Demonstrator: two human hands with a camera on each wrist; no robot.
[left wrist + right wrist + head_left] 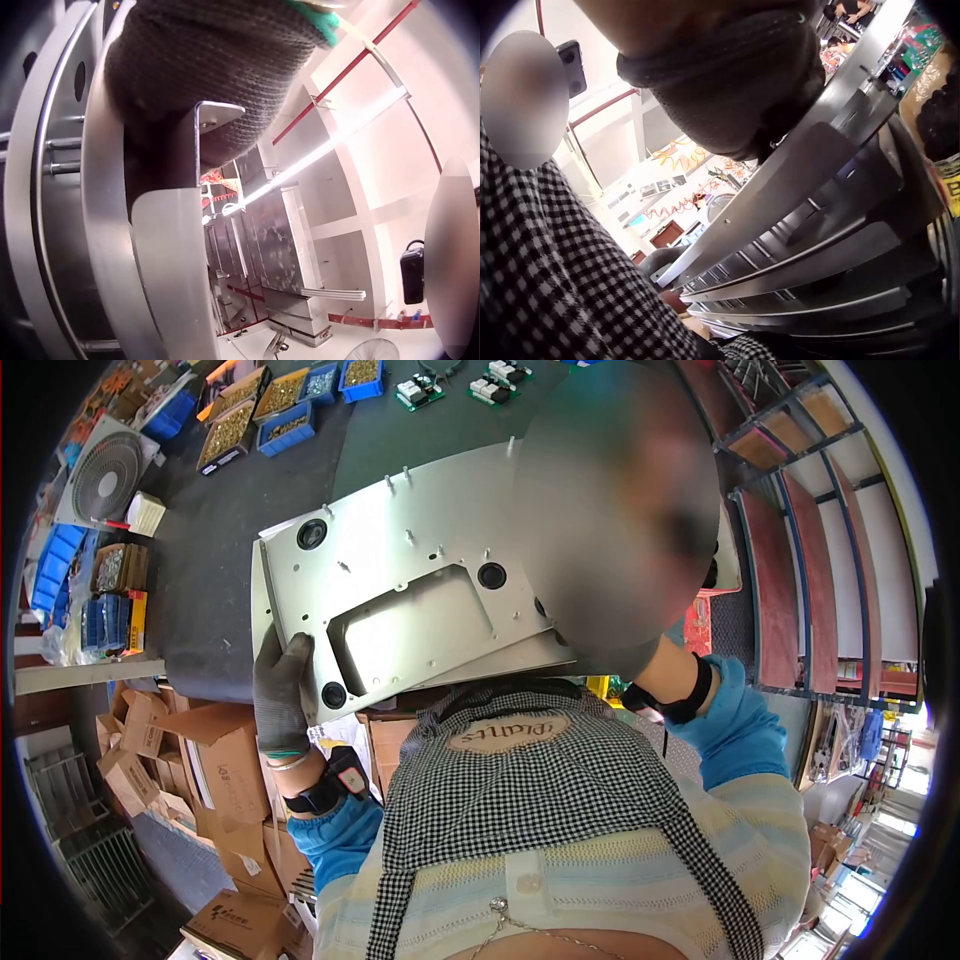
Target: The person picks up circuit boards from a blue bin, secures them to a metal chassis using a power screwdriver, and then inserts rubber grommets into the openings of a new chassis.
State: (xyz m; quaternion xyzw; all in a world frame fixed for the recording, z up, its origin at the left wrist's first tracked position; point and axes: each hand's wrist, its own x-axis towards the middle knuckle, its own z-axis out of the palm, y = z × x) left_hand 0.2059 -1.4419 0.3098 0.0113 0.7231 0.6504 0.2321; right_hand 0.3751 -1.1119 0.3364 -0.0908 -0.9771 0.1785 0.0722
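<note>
A silvery metal panel [390, 560] with a rectangular cutout, black round rings and upright studs lies tilted over other metal sheets on the dark table. The gloved left hand [281, 695] grips its left front corner, thumb on top. In the left wrist view the grey glove [214, 71] closes over a bent metal edge [176, 262]. A blurred patch covers most of the right hand in the head view; the right wrist view shows its dark glove [727, 90] holding the long edge of the panel [780, 172], fingertips hidden. Several stacked metal panels [810, 259] show below it.
Blue bins [287, 432] of small parts and green circuit boards [420, 394] sit at the table's back. A fan [107, 478] stands at the left, cardboard boxes [225, 760] lie below left, and a rack with reddish boards [775, 580] stands at the right.
</note>
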